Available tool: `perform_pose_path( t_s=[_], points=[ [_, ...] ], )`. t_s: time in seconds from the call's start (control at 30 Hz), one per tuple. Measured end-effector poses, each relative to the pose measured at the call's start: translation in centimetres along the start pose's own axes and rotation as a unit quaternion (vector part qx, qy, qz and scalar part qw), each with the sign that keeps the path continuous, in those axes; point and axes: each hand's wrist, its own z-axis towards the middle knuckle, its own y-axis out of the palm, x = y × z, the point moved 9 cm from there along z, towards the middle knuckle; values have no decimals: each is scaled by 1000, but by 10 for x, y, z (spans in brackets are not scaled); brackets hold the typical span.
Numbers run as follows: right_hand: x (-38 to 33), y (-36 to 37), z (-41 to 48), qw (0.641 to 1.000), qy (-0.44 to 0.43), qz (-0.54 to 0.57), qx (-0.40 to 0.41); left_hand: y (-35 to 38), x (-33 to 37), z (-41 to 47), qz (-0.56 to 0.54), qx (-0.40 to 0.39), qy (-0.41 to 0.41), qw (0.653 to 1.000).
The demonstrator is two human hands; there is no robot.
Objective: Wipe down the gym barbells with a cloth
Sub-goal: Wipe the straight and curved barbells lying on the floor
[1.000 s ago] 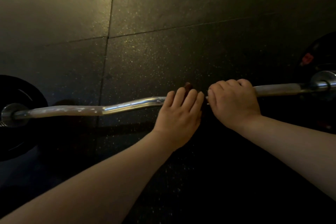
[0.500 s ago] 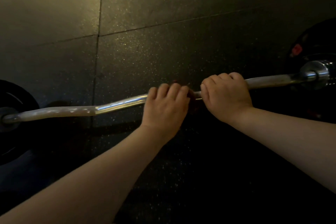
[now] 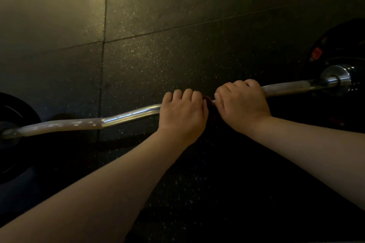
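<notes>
Two hands are curled round the kinked chrome EZ curl bar (image 3: 130,114): bare metal is gripped by the right hand (image 3: 241,104), a dark bunched cloth (image 3: 209,102), peeking between them, by the left hand (image 3: 182,114).

Curved chrome barbell (image 3: 128,114) lies across the floor (image 3: 158,55), dark cloth (image 3: 209,102) bunched at its middle.

Left hand (image 3: 182,116), mid curl bar (image 3: 130,113): broad back, short rounded fingers. Right hand (image 3: 242,104), just right of it: short trimmed nails, crease at wrist. Forearms (image 3: 98,193) bare, smooth, to frame edge.
</notes>
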Motion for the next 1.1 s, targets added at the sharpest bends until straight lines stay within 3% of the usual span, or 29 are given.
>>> perform_pose_path(
  t_s=[0.1, 0.27, 0.6, 0.77, 0.87, 1.03, 1.1],
  points=[
    [-1, 0, 2, 1000, 2, -6, -5, 8, 4, 16, -49, -56, -9, 997],
    [1, -2, 3, 1000, 3, 16, 6, 13, -1, -25, -20, 11, 17, 1000],
    [1, -2, 3, 1000, -15, 15, 13, 3, -2, -11, 16, -9, 27, 999],
    [3, -3, 0, 999, -19, 25, 17, -6, -49, -27, -33, 6, -91, 995],
    [1, -4, 0, 1000, -7, 16, 14, -4, -43, -19, -84, -12, -130, 988],
    [-3, -2, 7, 999, 12, 4, -44, 7, -7, -27, -38, -8, 34, 999],
    [-4, -3, 8, 998, 3, 17, -56, 5, -25, -33, -37, 10, 29, 999]
  ],
)
